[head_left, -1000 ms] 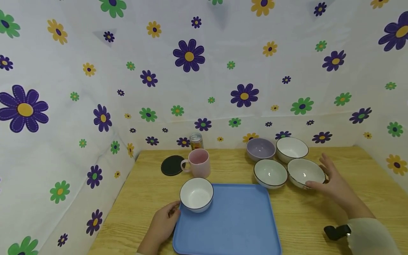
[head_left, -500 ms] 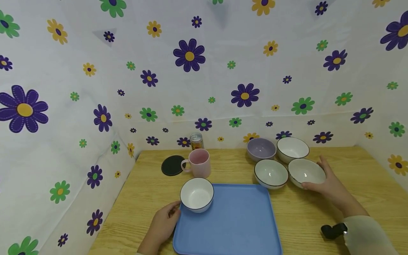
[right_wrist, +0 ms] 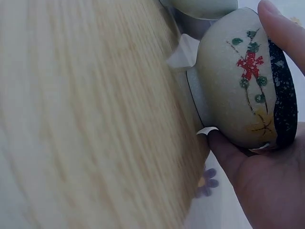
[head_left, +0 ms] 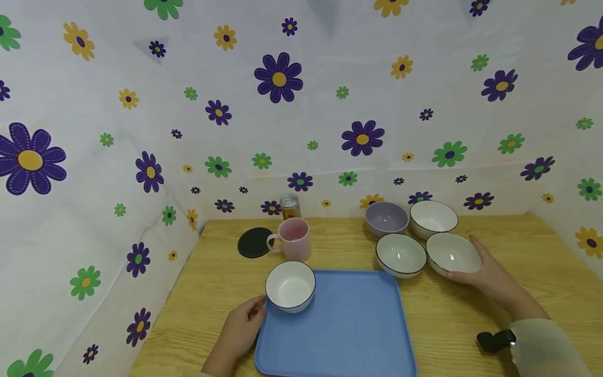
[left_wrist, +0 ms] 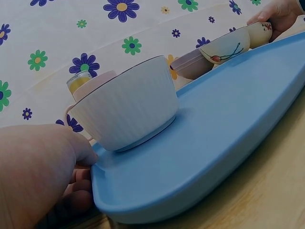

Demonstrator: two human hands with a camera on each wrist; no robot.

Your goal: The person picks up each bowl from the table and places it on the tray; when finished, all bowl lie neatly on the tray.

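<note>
My right hand [head_left: 494, 280] grips a cream bowl [head_left: 453, 255] at the right of the table, thumb on the near side and fingers round the right side. In the right wrist view that bowl [right_wrist: 238, 90] shows a painted red flower and a dark band by the rim. At the left edge of the blue tray [head_left: 353, 324], my left hand [head_left: 240, 327] holds the rim, thumb on top and fingers curled beside it in the left wrist view. A white bowl [head_left: 290, 288] with a dark rim stands in the tray's far left corner.
Beside the gripped bowl stand a pale bowl [head_left: 400, 256], a purple bowl [head_left: 386, 219] and a white bowl [head_left: 433, 219]. Behind the tray are a pink mug [head_left: 297, 243], a black round coaster [head_left: 254, 242] and a can [head_left: 290, 206]. A flowered cloth [head_left: 320, 112] hangs behind.
My right hand has moved slightly left and in against the cream bowl, its thumb and fingers coming round it. The left hand stays at the tray; the head view tilts slightly.
</note>
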